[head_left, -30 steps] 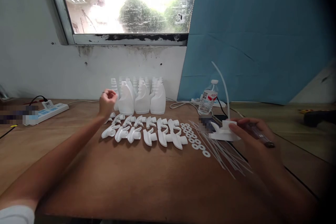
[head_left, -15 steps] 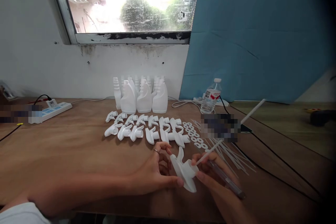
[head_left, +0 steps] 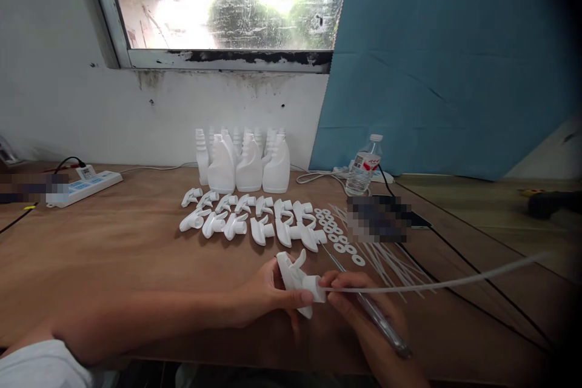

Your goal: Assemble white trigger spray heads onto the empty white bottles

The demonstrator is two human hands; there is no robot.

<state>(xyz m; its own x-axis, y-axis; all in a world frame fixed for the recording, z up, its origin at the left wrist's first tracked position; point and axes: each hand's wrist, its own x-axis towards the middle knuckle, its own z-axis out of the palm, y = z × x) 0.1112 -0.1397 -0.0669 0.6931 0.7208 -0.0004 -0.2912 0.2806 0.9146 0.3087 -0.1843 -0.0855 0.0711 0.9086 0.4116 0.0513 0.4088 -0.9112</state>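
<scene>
My left hand [head_left: 268, 292] is closed around a white trigger spray head [head_left: 293, 276], its lever pointing up and its round collar facing right. A long, thin, pale plastic tube [head_left: 436, 285] runs from that collar out to the right, bending slightly upward. Pinching the tube close to the collar are the fingers of my right hand [head_left: 359, 291]. That hand also keeps a screwdriver-like tool [head_left: 384, 324] with a clear handle and thin metal shaft. Whether the tube's end sits inside the collar is hidden by my fingertips.
Two rows of white spray heads [head_left: 235, 226] lie ahead, with white ring washers [head_left: 339, 239] and loose tubes [head_left: 391, 264] to their right. White bottles [head_left: 222, 167] stand by the wall. A water bottle [head_left: 364, 167], a power strip [head_left: 86, 189] and black cables [head_left: 473, 264] are also around.
The spray head has shifted left and turned so its collar faces right. The tube has swung from slanting upward to nearly level. My right hand's fingertips are still at the collar.
</scene>
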